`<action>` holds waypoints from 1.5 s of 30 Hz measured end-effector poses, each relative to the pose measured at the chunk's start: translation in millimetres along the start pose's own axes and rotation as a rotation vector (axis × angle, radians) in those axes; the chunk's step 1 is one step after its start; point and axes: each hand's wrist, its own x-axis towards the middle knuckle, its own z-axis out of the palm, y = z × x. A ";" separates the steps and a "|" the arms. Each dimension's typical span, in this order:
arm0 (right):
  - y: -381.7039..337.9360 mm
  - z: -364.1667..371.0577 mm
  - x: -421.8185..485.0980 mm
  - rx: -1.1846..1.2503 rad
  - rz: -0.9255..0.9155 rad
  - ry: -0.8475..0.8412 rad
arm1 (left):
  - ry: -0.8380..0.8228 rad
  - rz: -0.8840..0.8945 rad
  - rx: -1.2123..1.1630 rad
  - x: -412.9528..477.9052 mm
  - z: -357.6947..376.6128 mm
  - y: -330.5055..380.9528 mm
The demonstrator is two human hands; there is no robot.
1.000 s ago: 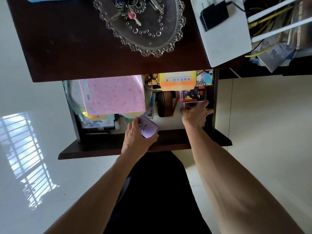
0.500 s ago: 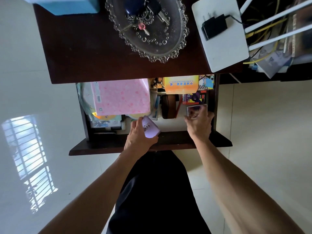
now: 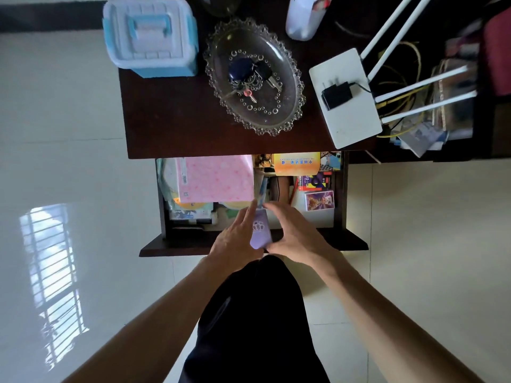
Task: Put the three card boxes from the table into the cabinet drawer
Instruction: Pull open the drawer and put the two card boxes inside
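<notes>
A light purple card box (image 3: 260,229) is held above the front of the open cabinet drawer (image 3: 344,189). My left hand (image 3: 235,239) grips it from the left side, and my right hand (image 3: 294,239) touches its right edge and lower corner. Another card box with a purple and gold picture (image 3: 319,200) lies flat in the drawer's right part. Just behind it lies a red and black card box (image 3: 313,182). No card box is seen on the dark table top (image 3: 177,120).
The drawer also holds a pink notebook (image 3: 218,178), an orange box (image 3: 297,163), discs and papers. On the table stand a blue-lidded plastic box (image 3: 150,37), a glass dish (image 3: 221,62) with keys (image 3: 249,78), and a white router (image 3: 345,98) with a black plug.
My right hand let go of the purple and gold box in the drawer's right part and came left to the light purple box. The camera tilted, showing more of the table.
</notes>
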 end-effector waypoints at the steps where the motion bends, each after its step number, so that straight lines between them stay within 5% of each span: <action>1: -3.2 -0.6 2.4 -0.011 -0.002 -0.021 | -0.008 0.007 0.011 -0.5 0.8 0.6; 12: -2.1 4.2 15.9 -0.178 -0.050 -0.152 | -0.029 0.012 -0.029 -0.3 5.9 -3.3; 24: 11.0 8.3 18.8 -0.517 -0.110 -0.038 | -0.038 0.145 0.112 18.9 10.6 -3.4; 30: 24.0 11.2 13.9 -0.325 0.010 0.035 | 0.010 0.022 0.007 17.8 17.6 -7.3; 37: 70.2 10.5 22.7 -0.040 0.350 0.192 | -0.069 -0.154 0.095 7.5 43.3 -52.7; 45: 113.5 27.8 36.6 -0.147 0.580 0.282 | 0.122 -0.151 0.060 -2.7 72.5 -83.3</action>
